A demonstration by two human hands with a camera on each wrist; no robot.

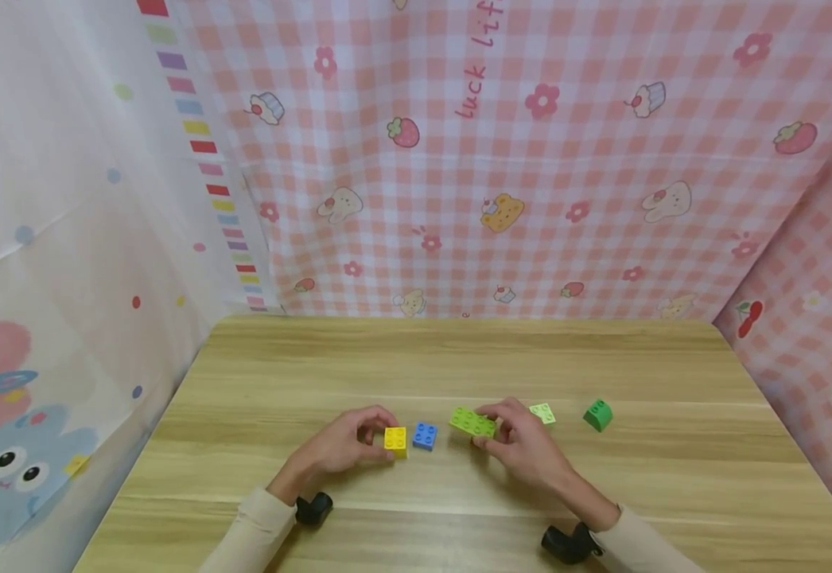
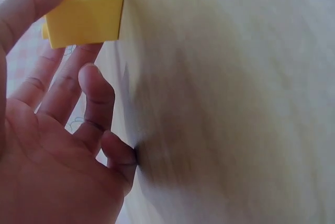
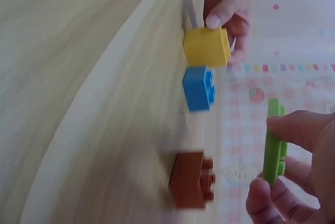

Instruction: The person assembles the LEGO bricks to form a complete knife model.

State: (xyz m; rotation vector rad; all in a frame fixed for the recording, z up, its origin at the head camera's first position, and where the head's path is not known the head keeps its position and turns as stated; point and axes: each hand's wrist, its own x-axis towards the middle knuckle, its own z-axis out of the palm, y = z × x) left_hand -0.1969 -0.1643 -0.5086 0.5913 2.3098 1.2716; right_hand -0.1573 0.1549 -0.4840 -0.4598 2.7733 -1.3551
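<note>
Left hand (image 1: 340, 446) pinches yellow brick (image 1: 396, 442), just left of blue brick (image 1: 425, 436); right hand (image 1: 530, 451) pinches lime plate (image 1: 470, 422), right of it. No joins visible yet; blue brick loose, unheld.

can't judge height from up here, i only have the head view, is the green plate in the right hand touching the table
Observer: No. The right wrist view shows the green plate held by the right hand with a visible gap between it and the table.
Operator: ok, any brick hidden from me
Observer: Yes, a reddish-brown brick stands on the table, studs up; the right wrist view shows it.
Operator: thanks, what am i missing on the left grip
Observer: In the left wrist view, the ring and little fingers of the left hand are bent and apart from the yellow brick.
</note>
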